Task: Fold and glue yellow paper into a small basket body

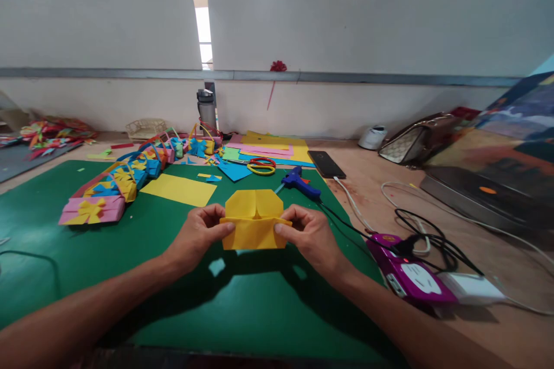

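Observation:
A folded sheet of yellow paper [254, 233] is held up above the green mat [182, 311]. Its top corners are turned in, and a band is folded across its lower half. My left hand [201, 236] pinches the left edge between thumb and fingers. On the opposite edge my right hand [309, 234] grips in the same way, thumb in front. Just beyond the paper lies a blue glue gun [300, 183], its nozzle pointing left. A flat yellow sheet [178, 189] rests on the mat, ahead of my left hand.
Finished paper baskets [93, 210] stand in a row at left. Scissors [262, 166] lie before stacked coloured paper [277, 147]. A phone [326, 164], a purple power strip [411, 274] with tangled cables and a dark case [471, 199] are at right. A bottle [206, 110] stands behind.

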Demonstrator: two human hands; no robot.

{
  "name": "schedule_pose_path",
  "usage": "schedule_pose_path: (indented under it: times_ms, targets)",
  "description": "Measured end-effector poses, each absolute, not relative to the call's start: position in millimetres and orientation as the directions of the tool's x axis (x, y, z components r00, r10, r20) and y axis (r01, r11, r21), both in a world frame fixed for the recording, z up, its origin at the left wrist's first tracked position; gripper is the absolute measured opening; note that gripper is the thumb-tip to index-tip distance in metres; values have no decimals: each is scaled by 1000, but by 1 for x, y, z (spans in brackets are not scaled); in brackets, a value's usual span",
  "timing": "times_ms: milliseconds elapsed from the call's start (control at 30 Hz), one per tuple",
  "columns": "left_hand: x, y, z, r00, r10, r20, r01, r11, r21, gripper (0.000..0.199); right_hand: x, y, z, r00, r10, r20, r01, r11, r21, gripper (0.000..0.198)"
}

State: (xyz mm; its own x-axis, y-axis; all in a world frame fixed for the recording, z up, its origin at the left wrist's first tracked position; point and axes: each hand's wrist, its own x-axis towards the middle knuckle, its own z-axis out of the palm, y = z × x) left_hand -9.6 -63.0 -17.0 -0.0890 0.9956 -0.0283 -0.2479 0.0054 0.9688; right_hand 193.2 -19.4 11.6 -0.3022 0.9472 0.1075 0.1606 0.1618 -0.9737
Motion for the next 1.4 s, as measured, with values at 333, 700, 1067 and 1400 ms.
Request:
schedule_pose_path:
  times_ms: [333, 700, 1067, 1400]
  targets:
    - [-6, -67, -11, -94, 995, -44, -216, 22, 976, 25, 189, -26, 13, -296, 955, 14, -74, -8, -997, 52]
    - [-6, -65, -18, -78, 991, -111, -176, 96, 980, 29, 196, -24, 1, -282, 959, 12, 37, 24, -999, 49]
    - [-4, -61, -20, -6, 991, -132, -192, 128, 973, 23, 197, -21, 1, -365, 929, -68, -1, -73, -997, 36]
    - [-5, -59, -21, 62, 986, -157, -57, 160, 985, 24, 195, -19, -3, -431, 893, -132, 103, -96, -990, 27]
